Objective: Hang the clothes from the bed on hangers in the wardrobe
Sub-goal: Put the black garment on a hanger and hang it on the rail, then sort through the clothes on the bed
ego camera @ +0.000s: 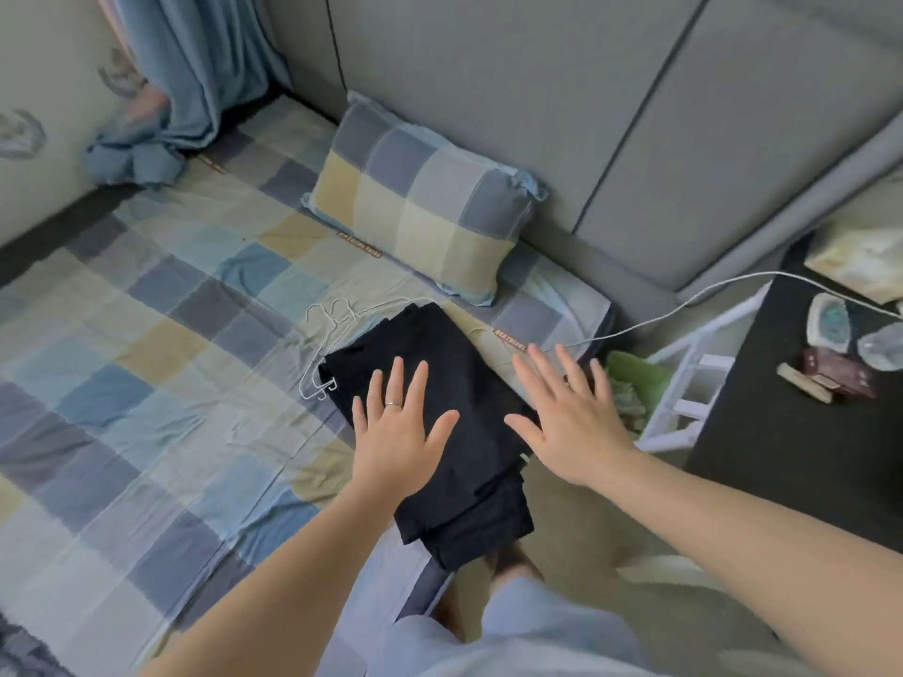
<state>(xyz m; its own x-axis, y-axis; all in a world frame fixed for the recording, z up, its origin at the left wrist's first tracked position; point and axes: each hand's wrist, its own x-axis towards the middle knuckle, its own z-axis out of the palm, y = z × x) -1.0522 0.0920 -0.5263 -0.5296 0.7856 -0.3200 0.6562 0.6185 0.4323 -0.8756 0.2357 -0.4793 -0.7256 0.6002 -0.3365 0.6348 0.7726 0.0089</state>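
Squarely folded, the black clothes (469, 456) are lying as a soft rectangular stack on the checked sheet (146, 334). Over the stack the left hand (398, 437) is spreading flat, and the right hand (571, 422) is hovering just right of it, fingers straight, splayed, gripping nothing. Thin wire hangers (322, 329) are poking out at the stack's far-left corner, and a plump checked pillow (420, 202) is resting beyond.
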